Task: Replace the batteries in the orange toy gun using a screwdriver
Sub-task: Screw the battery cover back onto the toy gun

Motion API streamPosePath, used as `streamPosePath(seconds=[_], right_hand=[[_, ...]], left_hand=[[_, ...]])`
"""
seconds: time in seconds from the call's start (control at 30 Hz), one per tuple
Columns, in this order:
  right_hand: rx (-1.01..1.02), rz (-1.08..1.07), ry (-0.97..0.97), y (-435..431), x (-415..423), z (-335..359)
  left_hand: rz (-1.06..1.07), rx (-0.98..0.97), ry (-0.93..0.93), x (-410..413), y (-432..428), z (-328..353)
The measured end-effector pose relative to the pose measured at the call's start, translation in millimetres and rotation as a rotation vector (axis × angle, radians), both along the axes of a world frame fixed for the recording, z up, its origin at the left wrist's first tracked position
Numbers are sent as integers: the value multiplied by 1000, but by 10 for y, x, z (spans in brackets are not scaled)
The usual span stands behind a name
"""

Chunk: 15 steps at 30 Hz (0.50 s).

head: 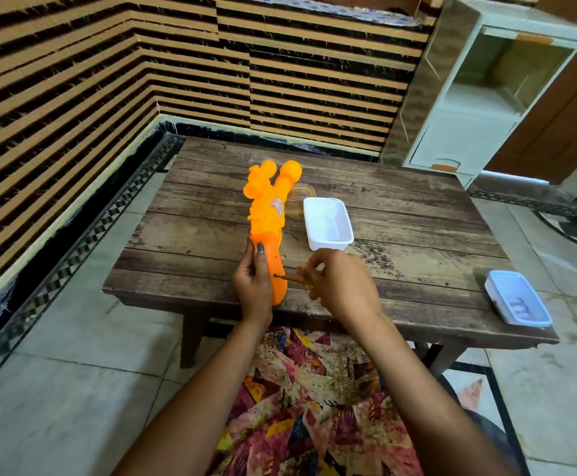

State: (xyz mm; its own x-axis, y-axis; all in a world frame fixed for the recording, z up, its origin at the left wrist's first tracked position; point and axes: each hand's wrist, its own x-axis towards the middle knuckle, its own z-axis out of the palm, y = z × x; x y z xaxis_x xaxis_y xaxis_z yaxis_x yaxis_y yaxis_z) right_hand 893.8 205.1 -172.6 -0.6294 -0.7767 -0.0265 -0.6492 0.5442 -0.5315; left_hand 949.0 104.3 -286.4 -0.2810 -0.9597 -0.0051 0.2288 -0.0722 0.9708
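Left hand (253, 281) grips toy gun (267, 228) — right hand (343, 286) (fingers curled) holds screwdriver (292, 279).

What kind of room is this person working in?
Probably a room in a home: a low wooden table, a white plastic storage cabinet, and a tiled floor with a patterned border.

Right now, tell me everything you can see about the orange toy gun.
The orange toy gun looks like glossy moulded plastic, with two rounded knobs at its far end and a pale side sticker. It stretches away over the wooden table. The left hand grips its handle, and the screwdriver held by the right hand has its tip against that handle.
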Motion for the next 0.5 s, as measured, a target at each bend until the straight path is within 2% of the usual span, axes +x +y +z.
streamPosePath(seconds=[0.1,0.23,0.4,0.5], right_hand=[[61,44,-82,1,-8,50],[-41,-30,-4,3,-16,42],[65,-33,113,-76,-2,34],[85,27,-93,-53,-25,91]], left_hand=[[-5,0,10,10,-4,-3],[-14,-25,-4,18,7,10],[-18,-7,14,19,10,41],[0,12,24,30,6,42]])
